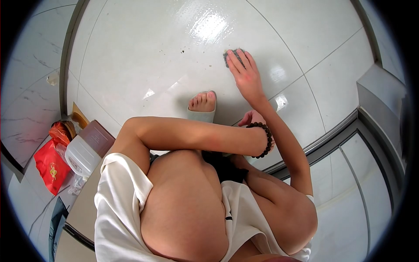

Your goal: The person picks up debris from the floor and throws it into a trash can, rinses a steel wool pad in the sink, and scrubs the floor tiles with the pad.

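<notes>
My right hand (246, 78) reaches forward and presses a dark grey, rough-textured scouring pad (230, 59) against the floor. Its fingers lie over the pad, and only the pad's edges show around them. My left arm crosses in front of my knees. My left hand (257, 118), with a dark bead bracelet (263, 144) at the wrist, rests beside my right forearm. Most of its fingers are hidden, so its grip cannot be made out. White glossy floor tiles (144, 56) lie under the pad, with a wet, shiny patch (209, 26) ahead of it.
Small dark specks (182, 52) lie left of the pad. My slippered foot (202, 105) is on the tiles. At left stand a red bag (50, 168), a white plastic container (80, 155) and a brown box (94, 137). A dark metal door track (334, 139) runs along the right.
</notes>
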Available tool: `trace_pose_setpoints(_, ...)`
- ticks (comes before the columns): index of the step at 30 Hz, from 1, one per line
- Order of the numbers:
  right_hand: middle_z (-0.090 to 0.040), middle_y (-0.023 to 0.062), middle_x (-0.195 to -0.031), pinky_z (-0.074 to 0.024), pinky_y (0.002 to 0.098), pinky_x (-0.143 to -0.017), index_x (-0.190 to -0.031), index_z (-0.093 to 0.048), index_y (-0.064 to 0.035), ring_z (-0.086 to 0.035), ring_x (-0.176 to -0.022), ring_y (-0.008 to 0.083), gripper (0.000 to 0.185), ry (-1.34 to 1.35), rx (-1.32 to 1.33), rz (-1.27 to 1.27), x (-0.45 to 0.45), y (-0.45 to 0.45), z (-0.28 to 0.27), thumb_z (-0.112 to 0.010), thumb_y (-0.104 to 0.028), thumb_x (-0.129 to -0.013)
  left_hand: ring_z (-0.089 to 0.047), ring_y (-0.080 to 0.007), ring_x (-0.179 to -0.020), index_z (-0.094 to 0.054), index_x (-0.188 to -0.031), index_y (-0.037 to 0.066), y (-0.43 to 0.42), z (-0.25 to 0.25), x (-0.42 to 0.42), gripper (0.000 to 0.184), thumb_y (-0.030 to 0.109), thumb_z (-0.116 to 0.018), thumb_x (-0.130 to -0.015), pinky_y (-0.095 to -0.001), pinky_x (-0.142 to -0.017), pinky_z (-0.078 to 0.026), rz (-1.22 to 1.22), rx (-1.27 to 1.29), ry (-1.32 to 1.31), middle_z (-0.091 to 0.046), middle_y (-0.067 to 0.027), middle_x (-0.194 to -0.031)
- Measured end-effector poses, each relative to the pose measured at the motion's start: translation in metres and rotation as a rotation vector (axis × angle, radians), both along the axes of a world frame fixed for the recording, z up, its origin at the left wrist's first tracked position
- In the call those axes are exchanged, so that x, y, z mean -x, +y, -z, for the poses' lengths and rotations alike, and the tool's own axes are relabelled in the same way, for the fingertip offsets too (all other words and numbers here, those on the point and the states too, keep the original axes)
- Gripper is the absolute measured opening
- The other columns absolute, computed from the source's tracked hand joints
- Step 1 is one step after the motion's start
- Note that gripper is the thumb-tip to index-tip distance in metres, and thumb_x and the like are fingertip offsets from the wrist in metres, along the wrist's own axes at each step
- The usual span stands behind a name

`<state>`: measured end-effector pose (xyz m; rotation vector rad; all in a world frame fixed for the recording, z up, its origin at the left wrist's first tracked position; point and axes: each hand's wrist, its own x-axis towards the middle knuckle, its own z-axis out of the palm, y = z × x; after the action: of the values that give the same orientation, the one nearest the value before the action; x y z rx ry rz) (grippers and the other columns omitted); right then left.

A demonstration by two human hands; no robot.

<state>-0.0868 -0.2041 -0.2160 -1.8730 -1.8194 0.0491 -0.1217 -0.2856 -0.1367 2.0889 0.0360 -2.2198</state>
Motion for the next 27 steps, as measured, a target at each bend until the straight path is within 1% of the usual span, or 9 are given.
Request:
trace_pose_setpoints(2,-0.058,0.0079,-0.139,-0.0409,0.0462,-0.111,-0.119,-0.066,0.0016,-0.053,-0.126,0.0303,0.035,-0.01,0.013,-0.001,0.0,0.0,0.0,-0.062,-0.005,-0.084,-0.07,-0.0261,-0.074,-0.075,-0.101,0.014,0.005,-0.004,0.003,0.031,0.029,-0.076,-0.073,-0.0484,-0.063,-0.055,-0.026,-0.086,0.032,-0.074,-0.002,-0.092)
trace_pose_setpoints(4,-0.057,0.0076,-0.14,-0.0407,0.0458,-0.111,-0.12,-0.065,0.0005,-0.053,-0.126,0.0308,0.036,0.004,0.024,-0.015,-0.005,-0.001,0.003,-0.062,-0.005,-0.085,-0.063,-0.0232,-0.068,-0.073,-0.097,0.012,0.051,-0.057,0.012,0.025,0.032,-0.07,-0.082,-0.0357,-0.054,-0.044,0.115,0.309,-0.306,-0.068,-0.0028,-0.081)
trace_pose_setpoints(11,-0.059,0.0096,-0.139,-0.042,0.0451,-0.11,-0.126,-0.064,-0.0016,-0.053,-0.127,0.0352,0.054,-0.054,0.034,0.254,-0.08,0.008,0.005,-0.055,0.014,-0.075,-0.064,-0.0223,-0.068,-0.073,-0.097,0.012,0.065,-0.075,0.005,0.026,0.033,-0.071,-0.082,-0.0344,-0.054,-0.045,0.166,0.375,-0.293,-0.07,-0.002,-0.085)
trace_pose_setpoints(15,-0.059,0.0144,-0.136,-0.0447,0.0449,-0.107,-0.127,-0.063,-0.0027,-0.053,-0.125,0.0374,0.048,-0.054,0.015,0.314,-0.077,0.015,0.013,-0.058,0.008,-0.081,-0.065,-0.0222,-0.071,-0.073,-0.1,0.012,0.067,-0.073,0.011,0.026,0.031,-0.07,-0.082,-0.0353,-0.056,-0.046,0.14,0.377,-0.286,-0.07,-0.002,-0.086)
trace_pose_setpoints(18,-0.057,0.0189,-0.134,-0.0453,0.0419,-0.107,-0.127,-0.064,-0.0076,-0.053,-0.126,0.036,0.035,0.56,0.094,0.291,0.001,0.024,-0.006,-0.06,-0.007,-0.092,-0.066,-0.0221,-0.073,-0.072,-0.102,0.012,0.069,-0.071,0.011,0.027,0.03,-0.07,-0.082,-0.0361,-0.058,-0.048,0.11,0.37,-0.279,-0.071,-0.002,-0.087)
trace_pose_setpoints(19,-0.057,0.0171,-0.134,-0.0441,0.0411,-0.109,-0.129,-0.062,-0.007,-0.052,-0.127,0.0346,0.04,0.32,0.098,0.083,0.021,0.019,0.001,-0.061,-0.005,-0.09,-0.067,-0.022,-0.074,-0.072,-0.103,0.012,0.07,-0.072,0.012,0.027,0.03,-0.07,-0.083,-0.0363,-0.059,-0.048,0.098,0.372,-0.28,-0.071,-0.002,-0.087)
trace_pose_setpoints(22,-0.058,0.0157,-0.133,-0.0438,0.0404,-0.109,-0.131,-0.06,-0.0063,-0.052,-0.128,0.0337,0.043,0.097,0.089,-0.172,0.044,0.02,-0.006,-0.06,-0.005,-0.088,-0.068,-0.0219,-0.076,-0.072,-0.105,0.012,0.072,-0.072,0.016,0.028,0.029,-0.069,-0.083,-0.0371,-0.061,-0.049,0.072,0.365,-0.278,-0.071,-0.0019,-0.088)
trace_pose_setpoints(24,-0.059,0.0124,-0.133,-0.0445,0.0404,-0.109,-0.13,-0.061,-0.0052,-0.052,-0.127,0.0338,0.044,0.115,0.08,-0.185,0.029,0.024,-0.002,-0.059,-0.003,-0.086,-0.068,-0.0219,-0.077,-0.072,-0.106,0.012,0.074,-0.072,0.018,0.028,0.028,-0.069,-0.083,-0.0376,-0.062,-0.05,0.063,0.36,-0.271,-0.071,-0.0019,-0.089)
trace_pose_setpoints(27,-0.06,0.0095,-0.134,-0.0452,0.0411,-0.108,-0.127,-0.064,-0.0052,-0.054,-0.125,0.0349,0.042,0.155,0.038,0.074,-0.015,0.032,0.008,-0.058,0.001,-0.086,-0.07,-0.0218,-0.079,-0.072,-0.108,0.012,0.074,-0.069,0.02,0.029,0.027,-0.068,-0.083,-0.0383,-0.064,-0.052,0.041,0.356,-0.251,-0.072,-0.0019,-0.09)
